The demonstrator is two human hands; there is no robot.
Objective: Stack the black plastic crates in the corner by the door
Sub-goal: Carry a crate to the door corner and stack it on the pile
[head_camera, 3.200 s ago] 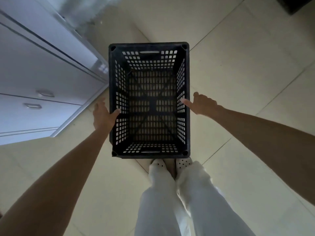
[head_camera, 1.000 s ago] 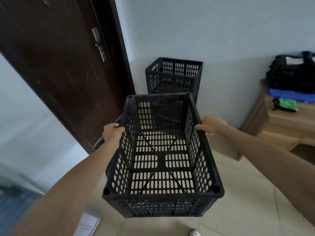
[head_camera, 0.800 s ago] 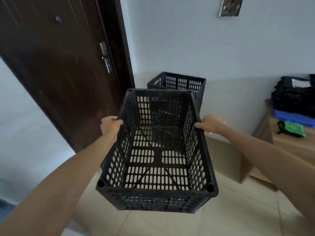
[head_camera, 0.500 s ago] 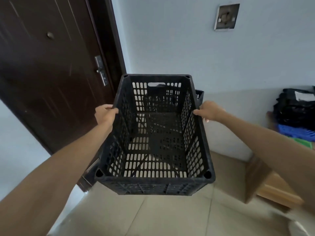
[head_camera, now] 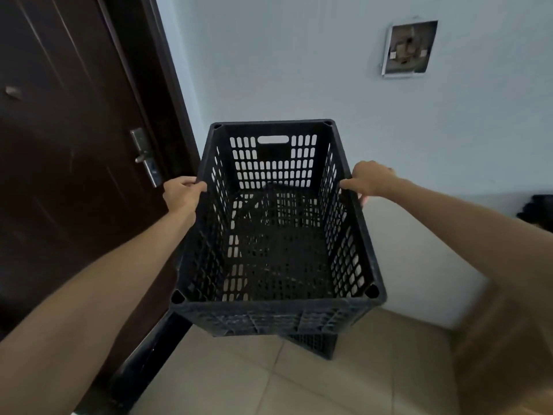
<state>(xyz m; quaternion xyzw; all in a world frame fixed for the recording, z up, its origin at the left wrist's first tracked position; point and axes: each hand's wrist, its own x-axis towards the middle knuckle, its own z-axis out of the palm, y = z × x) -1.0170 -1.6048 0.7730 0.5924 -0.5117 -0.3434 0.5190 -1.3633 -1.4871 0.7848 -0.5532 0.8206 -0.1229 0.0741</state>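
I hold a black perforated plastic crate [head_camera: 278,313] in the air, open side up, in front of the corner by the door. My left hand [head_camera: 182,194] grips its left rim and my right hand [head_camera: 369,179] grips its right rim. Directly beneath it stands a second black crate [head_camera: 314,344] on the floor in the corner. Only that lower crate's bottom right corner shows below the held one; the rest is hidden.
A dark brown door [head_camera: 68,163] with a metal handle [head_camera: 146,158] fills the left side. A pale wall with an open switch box [head_camera: 408,49] is straight ahead. Brown wooden furniture [head_camera: 505,354] stands at the right, with dark items [head_camera: 538,211] above it. Beige floor tiles [head_camera: 239,381] lie below.
I have lifted the crate off the floor by the cabinet, carried it to the door corner and brought it over the crate standing there, which is now mostly hidden beneath it.
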